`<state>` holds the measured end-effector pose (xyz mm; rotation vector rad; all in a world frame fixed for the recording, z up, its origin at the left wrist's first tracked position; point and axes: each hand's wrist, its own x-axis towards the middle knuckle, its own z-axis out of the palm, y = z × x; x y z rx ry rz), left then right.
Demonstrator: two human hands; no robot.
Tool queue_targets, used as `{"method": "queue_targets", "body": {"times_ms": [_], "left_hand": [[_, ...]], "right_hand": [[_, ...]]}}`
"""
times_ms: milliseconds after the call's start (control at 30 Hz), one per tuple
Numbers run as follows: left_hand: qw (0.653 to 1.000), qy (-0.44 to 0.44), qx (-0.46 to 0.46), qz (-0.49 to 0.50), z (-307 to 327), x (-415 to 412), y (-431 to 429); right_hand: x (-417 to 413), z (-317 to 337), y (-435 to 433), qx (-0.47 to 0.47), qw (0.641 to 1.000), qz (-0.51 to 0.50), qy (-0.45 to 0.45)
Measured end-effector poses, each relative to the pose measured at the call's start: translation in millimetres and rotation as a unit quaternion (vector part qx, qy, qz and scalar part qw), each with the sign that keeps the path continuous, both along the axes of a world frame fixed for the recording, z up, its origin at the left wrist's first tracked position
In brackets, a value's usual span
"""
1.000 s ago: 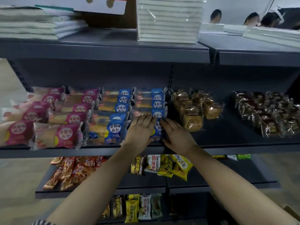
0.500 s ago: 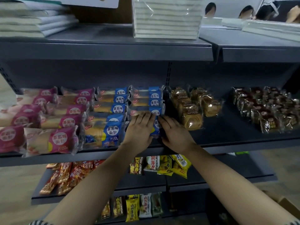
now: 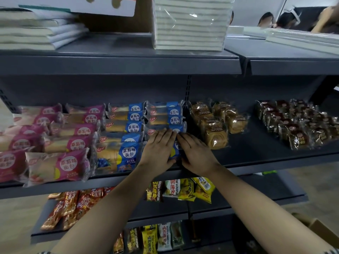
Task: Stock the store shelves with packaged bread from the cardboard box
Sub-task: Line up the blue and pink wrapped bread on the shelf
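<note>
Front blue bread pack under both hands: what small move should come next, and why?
Probably lift both hands off it. The left hand and right hand lie flat, fingers straight, on the front blue bread pack, which already sits in its column behind the shelf edge. The cardboard box at lower right is the likely next reach.

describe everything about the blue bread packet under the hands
The blue bread packet is a glossy plastic wrapper, blue with white lettering and a yellow patch, mostly hidden. It lies flat at the front of its row on the grey shelf. The left hand presses on top; the right hand touches its right side.
</note>
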<state>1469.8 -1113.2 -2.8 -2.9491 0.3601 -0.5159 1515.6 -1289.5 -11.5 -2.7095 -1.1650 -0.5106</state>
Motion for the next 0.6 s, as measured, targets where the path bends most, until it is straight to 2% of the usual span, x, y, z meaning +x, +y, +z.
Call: {"method": "queue_targets", "body": {"times_ms": [167, 267, 400, 600], "left_hand": [[1.000, 0.019, -0.003, 0.001, 1.6, 0.5, -2.7], [1.000, -0.006, -0.007, -0.021, 7.5, 2.6, -13.6], [0.999, -0.015, -0.031, -0.030, 14.6, 11.5, -40.6], [1.000, -0.013, -0.009, -0.018, 22.4, 38.3, -91.1]], "right_hand": [[-0.8, 1.7, -4.0, 0.009, 1.000, 0.009, 0.011], [0.7, 5.5, -17.3, 0.026, 0.999, 0.022, 0.013], [7.0, 11.6, -39.6, 0.043, 0.999, 0.004, 0.001], [35.2, 15.4, -93.3, 0.032, 0.999, 0.003, -0.029]]}}
